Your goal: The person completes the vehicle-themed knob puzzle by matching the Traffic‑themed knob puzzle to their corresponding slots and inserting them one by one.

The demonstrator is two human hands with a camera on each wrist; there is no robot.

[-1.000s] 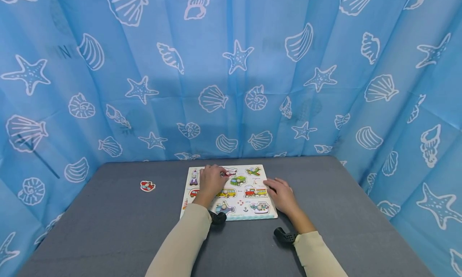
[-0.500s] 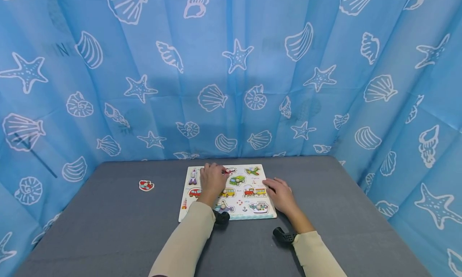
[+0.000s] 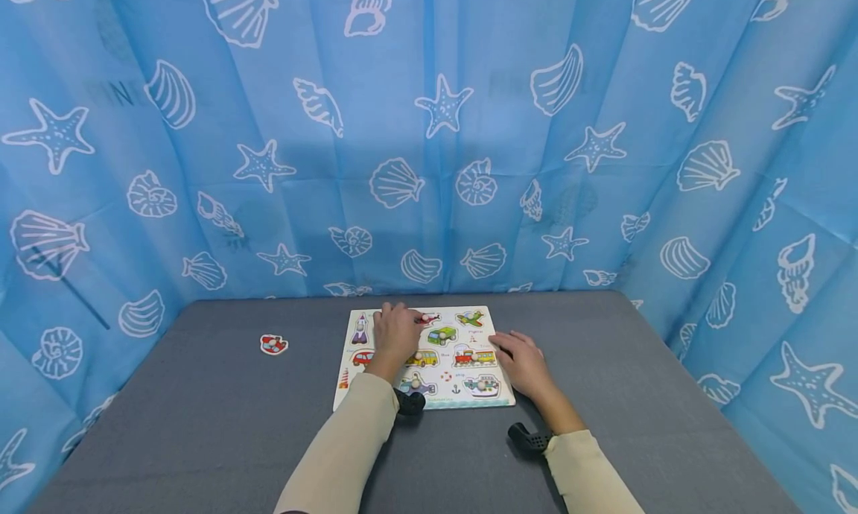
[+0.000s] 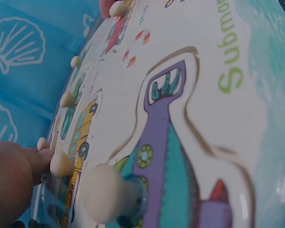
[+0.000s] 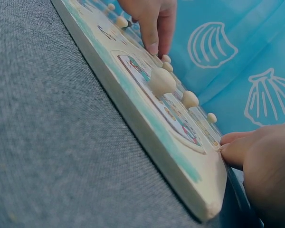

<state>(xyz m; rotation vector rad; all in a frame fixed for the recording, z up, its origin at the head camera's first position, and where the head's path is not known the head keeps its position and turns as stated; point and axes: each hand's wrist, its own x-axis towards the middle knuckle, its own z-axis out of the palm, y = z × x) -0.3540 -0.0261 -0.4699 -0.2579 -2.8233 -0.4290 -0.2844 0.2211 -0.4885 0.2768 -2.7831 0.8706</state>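
A white wooden puzzle board (image 3: 469, 404) with knobbed vehicle pieces lies at the far middle of the table. My left hand (image 3: 397, 334) is over its upper left part, thumb and finger at the knob of a red helicopter puzzle piece (image 3: 429, 319) in the top row. That hand partly covers this piece. Seen from the left wrist, my thumb (image 4: 43, 154) is beside a wooden knob, with the submarine piece (image 4: 156, 161) close to the camera. My right hand (image 3: 524, 361) rests its fingertips against the board's right edge; the right wrist view shows those fingers (image 5: 232, 147) at the edge.
One loose red puzzle piece (image 3: 273, 344) lies on the grey table (image 3: 201, 424), left of the board. The board bears a rocket (image 3: 360, 328), bus (image 3: 424, 357), train (image 3: 474, 356), ship (image 3: 482, 385) and green truck (image 3: 442, 335). A blue shell-print curtain (image 3: 442, 223) hangs behind.
My left hand has shifted slightly at the top row, and the helicopter piece beside its fingers sits more level on the board. My right hand has stayed at the edge.
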